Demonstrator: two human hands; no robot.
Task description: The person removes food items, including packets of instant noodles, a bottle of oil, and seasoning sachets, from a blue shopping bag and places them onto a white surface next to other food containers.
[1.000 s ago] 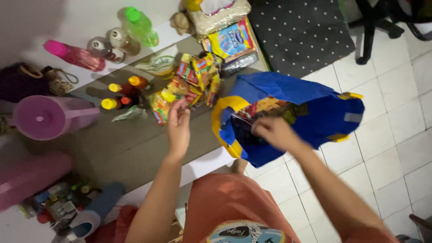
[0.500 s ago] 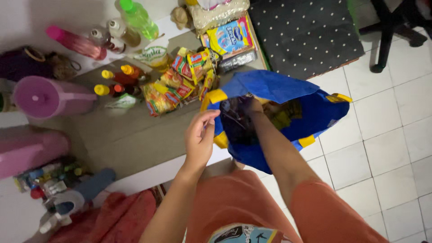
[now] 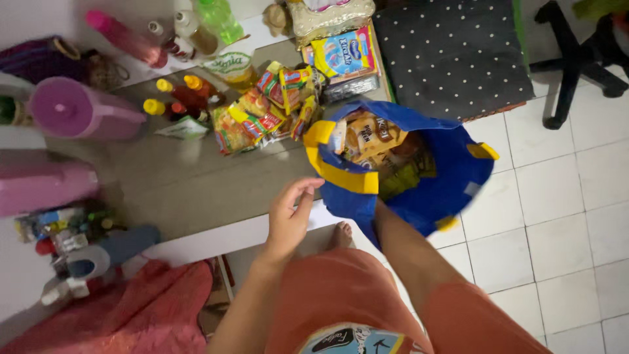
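A blue bag (image 3: 426,196) with yellow handles (image 3: 341,174) stands open at the edge of a grey-brown mat (image 3: 190,187). Inside it lie a tan snack packet (image 3: 370,134) and more packets. My left hand (image 3: 291,213) hovers with fingers apart just left of the bag's near rim, holding nothing. My right forearm (image 3: 406,255) runs up under the bag's front wall, which hides the hand.
Instant-noodle packets (image 3: 262,118), yellow-capped sauce bottles (image 3: 173,98), a yellow-and-blue snack pack (image 3: 341,56), a green bottle (image 3: 219,16) and a pink jug (image 3: 72,108) lie on the mat. A dotted black cushion (image 3: 452,52), a chair base (image 3: 576,59), white floor tiles (image 3: 557,216) and a red cloth (image 3: 131,314) surround it.
My left hand came away from the noodle packets to the bag's rim. My right hand went deeper into the bag and out of sight. The bag's mouth now shows the packets inside.
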